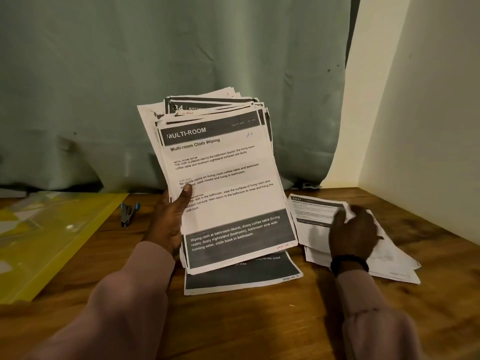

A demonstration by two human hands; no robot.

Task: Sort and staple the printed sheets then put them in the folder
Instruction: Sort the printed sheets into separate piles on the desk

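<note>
My left hand grips a thick stack of printed sheets upright above the table, thumb on the front page headed "MULTI-ROOM". Under that stack a single printed sheet lies flat on the wood. My right hand rests on a second pile of sheets lying at the right, fingers curled at the top page's edge. A blue-handled stapler lies on the table left of my left hand. The yellow transparent folder lies flat at the far left.
The wooden table runs to a green curtain at the back and a cream wall on the right. Bare wood shows in front, between my two sleeves.
</note>
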